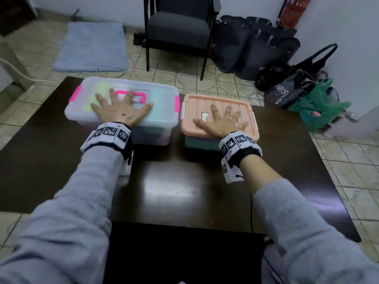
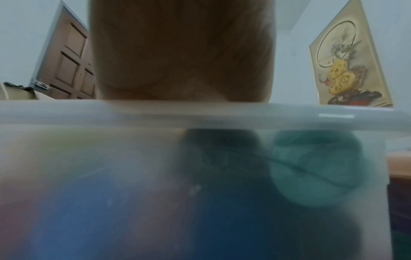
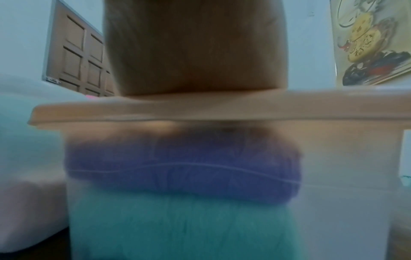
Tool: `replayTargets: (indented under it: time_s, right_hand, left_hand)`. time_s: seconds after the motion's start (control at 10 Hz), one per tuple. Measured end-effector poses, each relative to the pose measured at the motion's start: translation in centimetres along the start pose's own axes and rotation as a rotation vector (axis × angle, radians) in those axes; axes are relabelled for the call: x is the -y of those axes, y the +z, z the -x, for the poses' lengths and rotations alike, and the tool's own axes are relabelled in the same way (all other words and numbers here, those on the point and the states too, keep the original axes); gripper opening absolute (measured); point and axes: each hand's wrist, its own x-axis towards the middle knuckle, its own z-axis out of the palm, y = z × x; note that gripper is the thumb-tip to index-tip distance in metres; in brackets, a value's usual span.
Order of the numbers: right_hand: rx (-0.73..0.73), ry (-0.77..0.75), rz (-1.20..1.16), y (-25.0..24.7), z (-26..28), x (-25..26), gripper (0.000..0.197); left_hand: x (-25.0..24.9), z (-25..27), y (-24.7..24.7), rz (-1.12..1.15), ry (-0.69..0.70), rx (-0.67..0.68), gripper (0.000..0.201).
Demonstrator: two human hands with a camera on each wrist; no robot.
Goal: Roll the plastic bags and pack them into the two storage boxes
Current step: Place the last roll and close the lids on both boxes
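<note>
On the dark table [image 1: 184,191] stand two lidded boxes side by side. The bigger clear box [image 1: 160,103], pink-latched, lies under the left hand [image 1: 121,111], fingers spread flat. The smaller peach-lidded box [image 1: 205,107] lies under the right hand [image 1: 220,124], likewise splayed. Rolled bags [image 3: 182,168] show blurred through both walls: purple, teal, blue.

Dark glossy table [image 1: 174,193], clear lidded box [image 1: 160,111], smaller orange-lidded box [image 1: 242,107] side by side

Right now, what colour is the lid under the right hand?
Peach-orange lid, best seen in the head view.
</note>
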Motion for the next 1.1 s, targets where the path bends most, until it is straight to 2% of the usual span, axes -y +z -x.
replayTargets:
  time_s: [0.3,0.7,0.9,1.0,1.1]
  right_hand:
    - [-0.012,0.051,-0.014,-2.1,-5.6,0.1,0.093]
    - [-0.036,0.056,0.008,-3.3,-10.6,0.0,0.092]
    - [-0.053,0.059,0.010,-3.6,-11.0,0.1,0.092]
    - [-0.026,0.054,-0.018,-3.8,-10.8,-0.1,0.092]
    - [-0.066,0.029,-0.064,-3.9,-10.7,-0.2,0.089]
  left_hand:
    - [-4.5,-5.6,-0.3,0.004,0.031,0.033,0.083]
    - [-7.2,-9.7,-0.3,-0.005,0.023,0.030,0.083]
    - [-7.5,-10.0,-0.4,-0.018,0.021,0.044,0.084]
    - [-7.2,-10.0,-0.9,0.018,0.024,0.109,0.088]
    - [-6.9,-10.0,-1.8,0.093,0.040,0.136,0.090]
